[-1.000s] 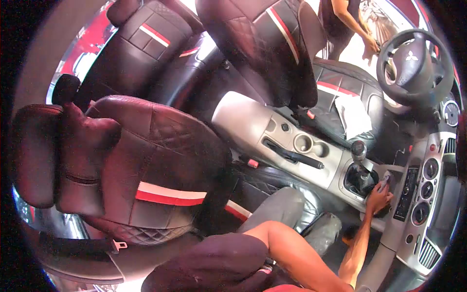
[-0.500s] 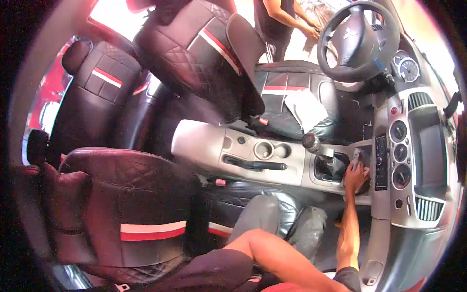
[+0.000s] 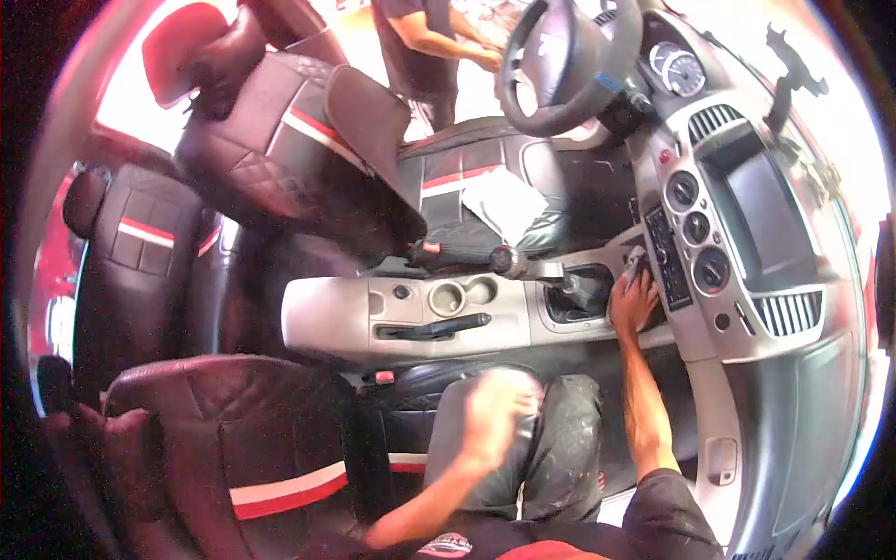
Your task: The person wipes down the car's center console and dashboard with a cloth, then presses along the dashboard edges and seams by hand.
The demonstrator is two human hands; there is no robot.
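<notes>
Small grey item (image 3: 637, 259): at the front end of the centre console (image 3: 322, 313), between the gear boot (image 3: 583, 291) and the radio panel (image 3: 667, 257). Exact identity cannot be told; the hand covers part of it.

Relation: item lies at the fingertips of the right hand (image 3: 635, 303), on the driver's-seat side of the knuckles. Its visible long axis runs roughly in line with the fingers. Right fingers appear closed about it; contact with the console surface beneath cannot be confirmed.

Left hand (image 3: 504, 406): well apart, above the person's thigh, nearer the handbrake lever (image 3: 457, 325) than the item. Blurred; finger state cannot be told.

Containers: two round cup holders, the larger (image 3: 448, 299) and smaller (image 3: 481, 291), side by side behind the gear boot. Contents, if any, not discernible.

Farther out: white cloth (image 3: 509, 205) lies on the driver's seat (image 3: 448, 168); a co-worker (image 3: 420, 56) stands beyond, outside the car.
</notes>
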